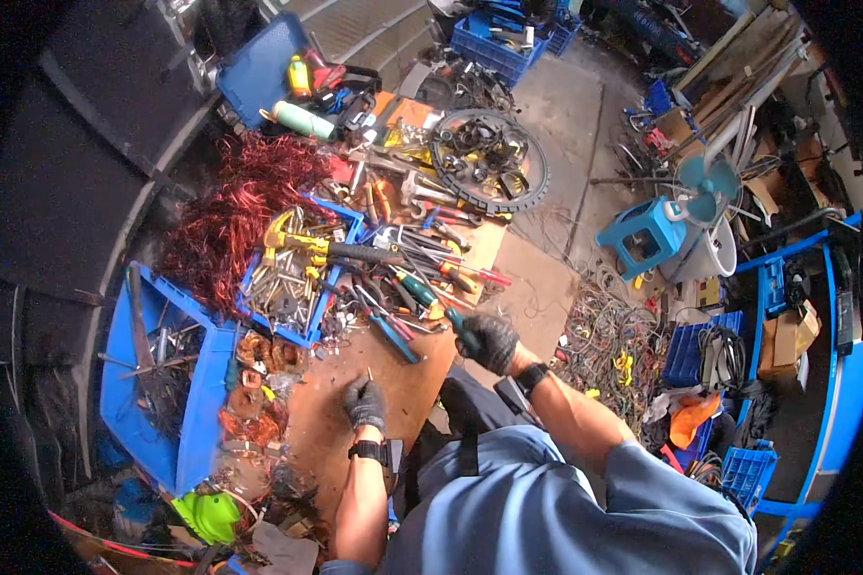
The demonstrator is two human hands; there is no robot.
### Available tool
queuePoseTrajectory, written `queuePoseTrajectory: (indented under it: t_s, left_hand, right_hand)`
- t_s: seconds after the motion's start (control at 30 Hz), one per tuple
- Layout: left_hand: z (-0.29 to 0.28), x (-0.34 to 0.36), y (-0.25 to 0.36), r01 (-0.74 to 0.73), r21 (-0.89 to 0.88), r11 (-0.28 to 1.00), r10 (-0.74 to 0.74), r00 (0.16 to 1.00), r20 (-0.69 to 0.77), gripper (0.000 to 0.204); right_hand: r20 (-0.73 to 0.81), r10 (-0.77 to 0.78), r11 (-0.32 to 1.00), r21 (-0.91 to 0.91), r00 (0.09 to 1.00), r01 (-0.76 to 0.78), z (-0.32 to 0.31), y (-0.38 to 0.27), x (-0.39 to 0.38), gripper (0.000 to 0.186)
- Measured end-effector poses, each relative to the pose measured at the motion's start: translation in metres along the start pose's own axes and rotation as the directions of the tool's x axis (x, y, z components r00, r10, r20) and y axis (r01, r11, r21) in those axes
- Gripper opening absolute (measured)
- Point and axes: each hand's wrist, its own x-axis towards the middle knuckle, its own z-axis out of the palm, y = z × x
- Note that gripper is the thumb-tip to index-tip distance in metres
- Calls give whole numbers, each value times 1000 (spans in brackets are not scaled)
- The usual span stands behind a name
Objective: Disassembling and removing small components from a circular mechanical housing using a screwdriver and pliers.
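Note:
Over the brown board [321,422], my left hand [363,402], in a dark grey glove, pinches a small thin metal piece [370,373]. My right hand [489,343], gloved likewise, is wrapped round the dark green handle of a tool [460,323] at the board's right edge; its working end cannot be made out. Just beyond lie several pliers and screwdrivers, among them a blue-handled tool [393,339]. A yellow-headed hammer [302,243] with a black grip rests across a blue tray [309,335] of metal rods and fittings.
Left of the board stands a blue bin [190,460] with metal scraps. Reddish copper wire [249,187] is heaped behind it. A bicycle tyre [544,177] lies at the far side, with dark parts inside its ring. On the right are tangled cables [609,335] and a blue stool [638,240].

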Motion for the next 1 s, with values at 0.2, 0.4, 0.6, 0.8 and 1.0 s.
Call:
queuePoseTrajectory:
  t_s: [0.2, 0.4, 0.6, 0.8, 1.0]
  left_hand:
    - [48, -36, -4, -304, 632, 713, 398, 917, -8, 1]
    - [110, -100, 36, -305, 913, 271, 583, 807, 97, 12]
    - [298, -87, 86, -609, 792, -27, 600, 624, 500, 14]
    - [502, 69, 117, -555, 644, -527, 292, 593, 750, 23]
    - [593, 211, 117, -238, 473, -848, 246, 614, 750, 22]
  right_hand:
    - [55, -139, 908, -391, 989, 150, -4, 30, -58, 30]
    - [174, 446, 525, 743, 878, -414, -42, 61, -112, 48]
    - [335, 385, 268, 851, 860, -452, -93, 98, -84, 39]
    - [374, 368, 134, 885, 851, -447, -155, 121, -44, 56]
    - [332, 447, 123, 897, 831, -425, -199, 145, -31, 45]
